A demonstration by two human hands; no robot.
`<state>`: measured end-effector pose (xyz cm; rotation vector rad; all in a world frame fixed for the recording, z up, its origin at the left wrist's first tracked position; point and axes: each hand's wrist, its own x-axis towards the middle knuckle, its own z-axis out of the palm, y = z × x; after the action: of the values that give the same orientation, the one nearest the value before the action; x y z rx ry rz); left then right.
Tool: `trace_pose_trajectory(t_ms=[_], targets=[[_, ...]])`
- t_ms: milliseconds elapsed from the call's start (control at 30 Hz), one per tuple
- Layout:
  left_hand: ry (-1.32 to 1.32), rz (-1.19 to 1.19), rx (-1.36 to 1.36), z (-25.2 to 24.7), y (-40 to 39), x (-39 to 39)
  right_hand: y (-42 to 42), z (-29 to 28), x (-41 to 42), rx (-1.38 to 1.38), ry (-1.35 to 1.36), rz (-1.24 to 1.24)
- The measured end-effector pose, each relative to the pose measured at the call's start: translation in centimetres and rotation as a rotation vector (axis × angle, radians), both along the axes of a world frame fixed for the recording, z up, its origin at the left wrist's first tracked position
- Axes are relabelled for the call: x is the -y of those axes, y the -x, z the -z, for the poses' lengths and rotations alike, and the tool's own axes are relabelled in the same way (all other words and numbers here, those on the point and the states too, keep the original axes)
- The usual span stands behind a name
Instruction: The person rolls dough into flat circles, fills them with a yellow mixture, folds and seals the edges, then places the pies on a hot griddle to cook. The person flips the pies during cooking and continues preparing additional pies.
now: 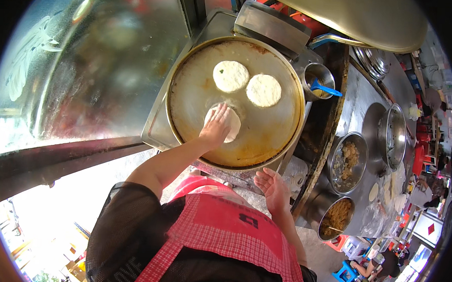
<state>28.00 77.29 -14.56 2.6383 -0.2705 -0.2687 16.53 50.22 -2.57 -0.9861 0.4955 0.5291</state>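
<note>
Flat on a third round of dough (233,126) lies my left hand (216,126), fingers extended, near the left side of a large round griddle pan (264,139). Two more pale flatbreads rest farther back in the pan: one (231,76) with a small green speck, the other (264,90) to its right. My right hand (273,189) is raised just off the pan's near rim, fingers loosely spread and holding nothing. To the right of the pan, a metal pot (310,70) holds a brush or utensil with a blue handle (326,88).
On the steel counter at right stand a bowl of filling (337,147), a pot of orange-brown filling (350,228) and a large metal basin (403,137). Flattened dough pieces (373,191) lie beyond. A big metal lid (355,13) overhangs the top. Several people sit or stand far right.
</note>
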Motion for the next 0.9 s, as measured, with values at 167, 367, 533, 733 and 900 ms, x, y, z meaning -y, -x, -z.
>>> trace_pose_trajectory(t_ms=[167,367,533,733,900], targets=[[-0.268,0.37,-0.025,-1.7,-2.2,-0.8,0.7,0.6,2.2,0.014,0.08,0.047],[0.063,0.027,0.036,0.9,0.1,-0.6,6.2,1.9,9.9,0.274,0.721,0.269],[-0.239,0.318,-0.084,-2.7,-2.5,-0.6,13.7,5.1,16.3,0.303,1.347,0.216],[-0.351,0.336,-0.035,-2.4,-0.1,-0.9,16.4,8.7,15.0,0.156,1.884,-0.203],[-0.344,0.337,-0.07,-2.7,-1.2,-0.9,13.5,7.2,12.3,0.035,1.861,-0.247]])
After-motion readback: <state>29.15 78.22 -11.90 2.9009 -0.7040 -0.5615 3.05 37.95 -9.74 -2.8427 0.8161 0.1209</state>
